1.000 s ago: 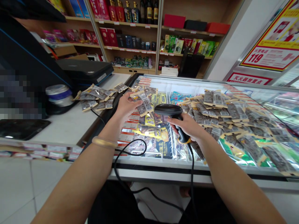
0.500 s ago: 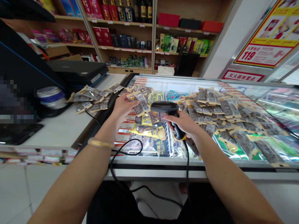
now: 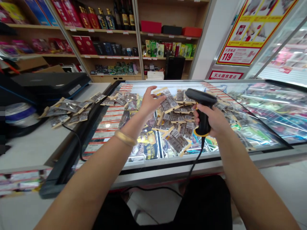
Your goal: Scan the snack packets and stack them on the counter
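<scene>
My right hand [image 3: 214,123] is closed round the grip of a black barcode scanner [image 3: 200,95], held upright over the freezer with its head pointing left. My left hand [image 3: 150,103] hovers beside it with fingers spread, the thumb at the edge of a brown snack packet [image 3: 169,103]. That packet lies on top of a heap of similar packets [image 3: 177,127] on the glass lid. I cannot tell whether the thumb grips the packet or only touches it. A gold bangle [image 3: 124,138] sits on my left wrist.
The chest freezer's glass lid [image 3: 259,105] stretches right. A second pile of packets [image 3: 68,111] lies on the white counter [image 3: 28,150] at left, beside a black machine [image 3: 51,83]. The scanner cable [image 3: 193,166] hangs over the freezer's front edge. Stocked shelves [image 3: 112,41] stand behind.
My view has swung right. My left hand no longer holds the packet it had and has moved right, fingers opened, to the larger heap. The scanner has risen and moved right with it.
</scene>
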{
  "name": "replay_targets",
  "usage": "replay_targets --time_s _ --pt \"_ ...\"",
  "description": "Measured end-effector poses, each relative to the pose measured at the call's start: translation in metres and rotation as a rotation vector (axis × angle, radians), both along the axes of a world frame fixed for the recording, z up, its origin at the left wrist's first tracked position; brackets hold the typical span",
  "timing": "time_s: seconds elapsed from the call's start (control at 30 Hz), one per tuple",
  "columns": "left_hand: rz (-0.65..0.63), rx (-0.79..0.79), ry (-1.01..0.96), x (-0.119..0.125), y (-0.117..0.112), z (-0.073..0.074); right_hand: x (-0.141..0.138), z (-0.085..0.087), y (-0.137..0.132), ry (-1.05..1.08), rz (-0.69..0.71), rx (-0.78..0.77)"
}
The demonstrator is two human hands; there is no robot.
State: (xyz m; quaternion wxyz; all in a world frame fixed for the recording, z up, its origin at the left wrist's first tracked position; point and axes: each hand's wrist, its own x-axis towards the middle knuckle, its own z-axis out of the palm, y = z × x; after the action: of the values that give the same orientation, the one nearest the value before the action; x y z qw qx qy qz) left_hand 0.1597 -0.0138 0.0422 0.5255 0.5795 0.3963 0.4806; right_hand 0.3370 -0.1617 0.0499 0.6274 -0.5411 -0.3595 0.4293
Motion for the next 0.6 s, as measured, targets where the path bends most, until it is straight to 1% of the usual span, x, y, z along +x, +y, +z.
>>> replay_targets --time_s 0.1,0.17,0.3,0.4,0.47,0.53,0.6 --pt "-0.017 0.067 0.0 0.039 -0.002 -0.003 0.023 -0.004 -0.011 0.031 -0.066 0.002" --pt "-0.031 0.162 0.018 0.061 -0.002 -0.003 0.035 -0.007 -0.017 0.053 -0.1 -0.004" --pt "-0.099 0.405 0.065 0.095 -0.005 0.002 0.053 -0.009 -0.024 0.11 -0.179 0.014" --pt "-0.123 0.534 0.14 0.116 -0.008 0.009 0.063 -0.01 -0.025 0.126 -0.209 0.034" --pt "-0.1 0.595 0.279 0.127 -0.009 0.012 0.068 -0.011 -0.024 0.115 -0.219 0.045" --pt "-0.063 0.646 0.517 0.134 -0.012 0.011 0.071 -0.013 -0.022 0.1 -0.208 0.043" --pt "-0.057 0.682 0.766 0.136 -0.015 0.007 0.072 -0.016 -0.019 0.092 -0.195 0.03"
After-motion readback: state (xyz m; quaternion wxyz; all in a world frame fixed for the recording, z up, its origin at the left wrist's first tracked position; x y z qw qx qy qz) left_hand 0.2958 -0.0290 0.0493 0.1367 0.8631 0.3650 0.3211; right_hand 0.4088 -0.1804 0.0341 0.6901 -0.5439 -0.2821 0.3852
